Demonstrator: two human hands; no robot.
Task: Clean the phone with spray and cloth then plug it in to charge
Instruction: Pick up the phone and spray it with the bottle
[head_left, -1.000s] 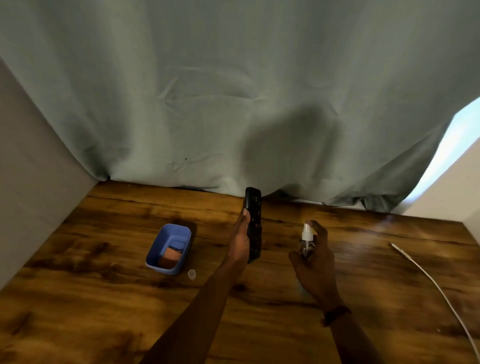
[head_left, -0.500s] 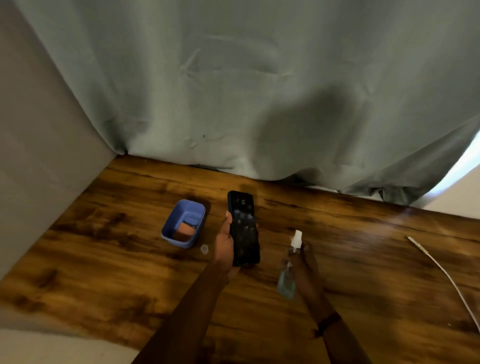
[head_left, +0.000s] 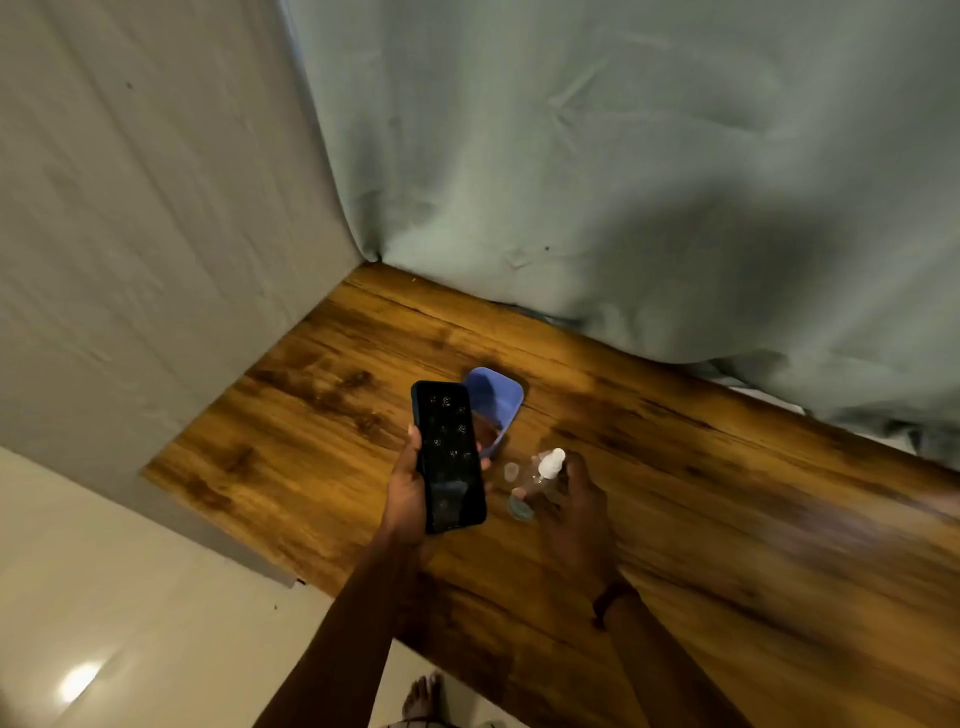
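Two hands, left (head_left: 410, 499) gripping one phone (head_left: 448, 454), right (head_left: 569, 501) grasping one spray bottle (head_left: 540, 475)

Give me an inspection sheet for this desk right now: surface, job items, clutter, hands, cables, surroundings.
Surface: wooden table, dark-grained.
Job's things: phone, screen up with droplets; spray bottle low over the table; blue tub holding something brownish, perhaps the cloth.
Clutter: small clear cap beside the bottle.
Hands: left hand holds the phone; right hand grips the bottle.
Cables: nothing seen.
Surroundings: grey-green curtain, wall, pale floor.
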